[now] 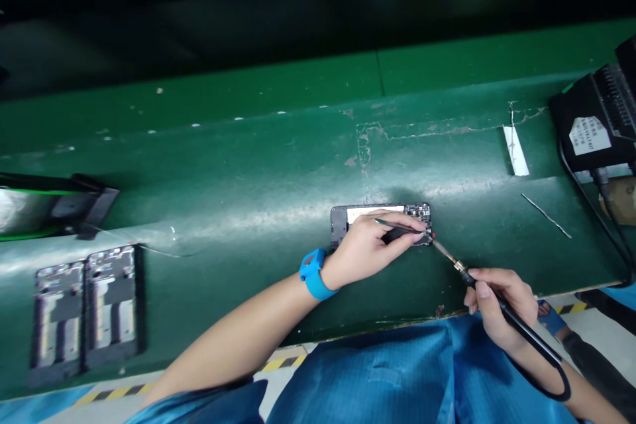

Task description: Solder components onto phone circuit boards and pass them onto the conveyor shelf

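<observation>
Over the phone [370, 214], the left hand [362, 253] grips tweezers [400, 230] in a tight pinch; the right hand [499, 305] pinches a soldering iron [521, 321], its tip touching the phone's edge.

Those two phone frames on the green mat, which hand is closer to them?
Left hand. It is to the right of the phone frames, over a phone board. The right hand is farther away, beyond the left hand.
</observation>
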### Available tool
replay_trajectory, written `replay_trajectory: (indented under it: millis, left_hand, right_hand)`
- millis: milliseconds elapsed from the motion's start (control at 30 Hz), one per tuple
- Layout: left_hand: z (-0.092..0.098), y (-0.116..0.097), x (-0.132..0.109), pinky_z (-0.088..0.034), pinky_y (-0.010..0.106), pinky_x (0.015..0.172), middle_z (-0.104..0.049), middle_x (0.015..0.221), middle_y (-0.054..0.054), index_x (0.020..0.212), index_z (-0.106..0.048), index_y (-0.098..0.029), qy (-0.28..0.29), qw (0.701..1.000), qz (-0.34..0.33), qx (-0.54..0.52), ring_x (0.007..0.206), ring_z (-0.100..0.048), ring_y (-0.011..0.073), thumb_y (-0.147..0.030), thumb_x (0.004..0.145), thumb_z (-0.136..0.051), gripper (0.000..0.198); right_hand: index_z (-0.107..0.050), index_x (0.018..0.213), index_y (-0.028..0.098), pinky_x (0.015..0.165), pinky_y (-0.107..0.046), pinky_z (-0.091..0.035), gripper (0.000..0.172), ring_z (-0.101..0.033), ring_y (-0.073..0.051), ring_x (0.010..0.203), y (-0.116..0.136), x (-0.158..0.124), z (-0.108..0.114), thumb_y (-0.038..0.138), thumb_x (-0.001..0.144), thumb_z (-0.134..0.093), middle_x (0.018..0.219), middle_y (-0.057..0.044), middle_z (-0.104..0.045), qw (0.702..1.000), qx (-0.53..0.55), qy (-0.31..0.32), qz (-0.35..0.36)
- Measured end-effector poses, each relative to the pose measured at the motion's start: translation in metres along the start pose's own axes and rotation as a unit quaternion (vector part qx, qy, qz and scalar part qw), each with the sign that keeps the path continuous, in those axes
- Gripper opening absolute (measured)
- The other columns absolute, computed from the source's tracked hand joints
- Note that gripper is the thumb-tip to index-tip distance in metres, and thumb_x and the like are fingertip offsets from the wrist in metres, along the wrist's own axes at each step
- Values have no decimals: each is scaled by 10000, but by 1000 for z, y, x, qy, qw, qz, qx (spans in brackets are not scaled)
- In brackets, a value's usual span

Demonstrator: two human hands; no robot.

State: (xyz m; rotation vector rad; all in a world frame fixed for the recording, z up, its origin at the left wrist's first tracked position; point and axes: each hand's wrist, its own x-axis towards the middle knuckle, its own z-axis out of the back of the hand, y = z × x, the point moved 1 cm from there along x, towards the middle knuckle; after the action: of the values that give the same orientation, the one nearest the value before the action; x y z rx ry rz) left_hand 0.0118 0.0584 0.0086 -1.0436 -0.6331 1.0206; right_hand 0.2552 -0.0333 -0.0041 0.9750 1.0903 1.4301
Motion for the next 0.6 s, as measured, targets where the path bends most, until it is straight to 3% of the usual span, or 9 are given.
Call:
replay_trajectory:
  millis: [300, 600]
  left_hand:
    - [0, 1, -1, -553, 184, 929, -740, 1044, 23, 1042, -722, -118, -2, 1000, -1, -1, 1005, -708, 101, -168, 934, -664, 132]
    - [1, 1, 1, -558, 230, 919, -737, 1062, 32, 1070, -720, -133, 10, 1000, -6, 4, 1013, -705, 123, -184, 945, -646, 154]
  right_hand:
    - [-603, 1124, 161, 550, -163, -526, 218, -605, -65, 531, -3, -4, 1, 64, 938, -544, 693, 22, -632, 1000, 13, -15, 8]
    - [-609, 1122, 167, 532, -160, -521, 220, -602, -67, 523, 0, 1, 0, 63, 938, -549, 682, 23, -631, 1000, 0, -4, 9]
